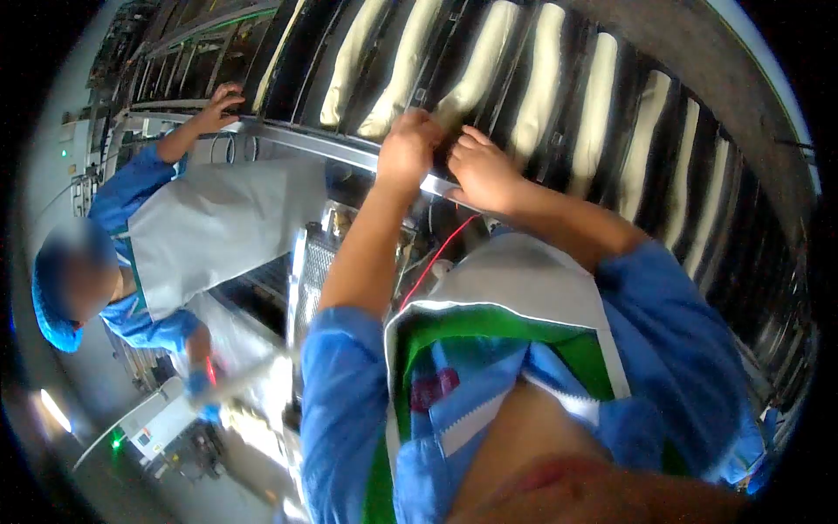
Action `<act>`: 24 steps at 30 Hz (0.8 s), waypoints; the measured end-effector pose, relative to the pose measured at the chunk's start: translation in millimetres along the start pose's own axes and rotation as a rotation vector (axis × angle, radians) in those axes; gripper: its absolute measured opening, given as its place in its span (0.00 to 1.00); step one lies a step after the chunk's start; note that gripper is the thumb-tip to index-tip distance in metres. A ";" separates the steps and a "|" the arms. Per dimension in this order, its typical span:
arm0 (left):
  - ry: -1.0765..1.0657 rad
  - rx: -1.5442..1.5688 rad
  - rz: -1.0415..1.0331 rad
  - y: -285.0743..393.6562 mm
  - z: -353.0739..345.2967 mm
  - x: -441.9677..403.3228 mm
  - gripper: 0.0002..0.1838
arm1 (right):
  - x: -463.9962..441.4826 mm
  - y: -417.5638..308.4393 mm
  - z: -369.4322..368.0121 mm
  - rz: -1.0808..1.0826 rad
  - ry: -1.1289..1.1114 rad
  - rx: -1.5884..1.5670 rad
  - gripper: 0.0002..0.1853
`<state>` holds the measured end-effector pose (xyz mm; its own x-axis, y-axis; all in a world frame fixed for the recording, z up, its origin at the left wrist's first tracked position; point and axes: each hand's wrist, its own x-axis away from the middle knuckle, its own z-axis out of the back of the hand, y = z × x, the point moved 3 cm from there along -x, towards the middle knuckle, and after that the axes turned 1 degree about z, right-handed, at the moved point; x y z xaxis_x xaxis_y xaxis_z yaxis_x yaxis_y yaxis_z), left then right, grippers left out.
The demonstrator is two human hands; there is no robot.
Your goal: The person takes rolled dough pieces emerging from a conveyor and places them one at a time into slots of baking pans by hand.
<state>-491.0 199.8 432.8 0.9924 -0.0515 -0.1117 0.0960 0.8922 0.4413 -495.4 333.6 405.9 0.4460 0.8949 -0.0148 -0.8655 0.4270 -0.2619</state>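
Note:
Pale, dough-like strips lie in long dark troughs across the top. My left hand (408, 150) is at the near end of a bent strip (482, 63), its fingers curled in against that end. Just right of it, my right hand (485, 172) is over the dark trough edge, fingers bent and thumb apart, with nothing visible in it. The two hands nearly touch. Shadow hides the fingertips of both. Another strip (538, 83) lies just beyond my right hand.
A metal rail (327, 144) runs along the near side of the troughs. At the left stands a co-worker (131, 196) in blue with a grey apron, one hand (218, 111) at the rail. A red cable (436, 255) hangs below the rail, near a mesh panel (314, 275).

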 end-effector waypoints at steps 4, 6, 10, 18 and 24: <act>-0.028 0.082 0.048 -10.6 -1.9 27.0 0.07 | -4.3 -2.8 -6.0 0.004 0.066 -0.025 0.22; -0.067 0.148 0.035 -10.1 6.3 47.9 0.07 | -7.1 -5.6 -4.8 -0.018 0.139 -0.016 0.20; 0.033 0.069 0.280 -28.3 35.9 130.8 0.14 | -7.6 -13.7 -5.4 0.000 0.157 -0.018 0.22; 0.198 0.183 1.079 -82.9 28.1 409.6 0.13 | -37.9 -48.2 7.2 -0.315 0.235 -0.313 0.27; 0.463 0.306 1.358 -60.1 -8.9 546.8 0.10 | -73.9 -45.4 -14.8 -0.107 0.084 0.135 0.28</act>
<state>45.2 122.0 337.2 0.2250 0.9300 0.2906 -0.8005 0.0065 0.5993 -485.7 246.2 404.6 0.5495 0.8321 -0.0754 -0.8324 0.5376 -0.1345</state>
